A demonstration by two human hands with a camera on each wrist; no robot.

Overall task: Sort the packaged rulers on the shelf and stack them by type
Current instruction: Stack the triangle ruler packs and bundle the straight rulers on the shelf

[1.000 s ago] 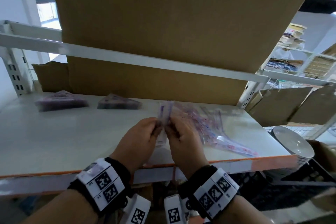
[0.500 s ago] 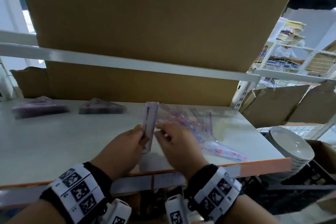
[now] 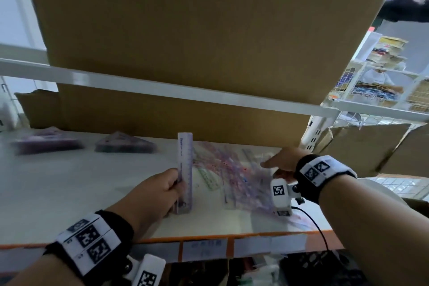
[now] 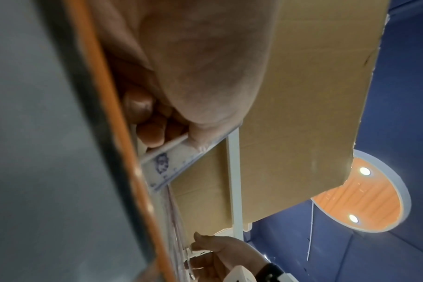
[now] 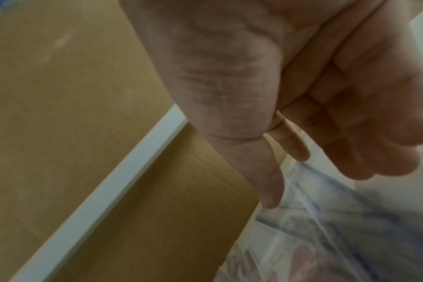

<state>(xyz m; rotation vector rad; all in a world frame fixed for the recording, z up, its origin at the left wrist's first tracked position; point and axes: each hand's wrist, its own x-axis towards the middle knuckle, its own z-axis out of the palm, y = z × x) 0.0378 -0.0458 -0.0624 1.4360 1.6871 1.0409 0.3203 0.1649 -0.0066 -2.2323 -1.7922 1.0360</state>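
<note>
My left hand (image 3: 162, 189) grips a bundle of straight purple rulers (image 3: 185, 169) that stands upright on its end on the white shelf (image 3: 58, 193). The left wrist view shows my thumb and fingers (image 4: 155, 133) curled round the rulers (image 4: 167, 166). To the right lies a loose pile of clear packaged rulers (image 3: 234, 179), pink, blue and green. My right hand (image 3: 278, 163) reaches over the pile's far right side. In the right wrist view its fingers (image 5: 299, 150) hang relaxed just above the packaging (image 5: 338, 238), holding nothing. At the back left sit a purple stack (image 3: 46, 144) and a stack of triangles (image 3: 125, 145).
A big cardboard box (image 3: 209, 30) stands right behind the shelf and rises above the white upper beam (image 3: 162, 90). The shelf's front edge is orange (image 3: 209, 238) with paper labels. More cardboard (image 3: 362, 148) and a wire rack (image 3: 394, 90) are at the right.
My right hand let go of the straight rulers and moved right, out over the loose pile. My left hand kept them and stood them upright on the shelf.
</note>
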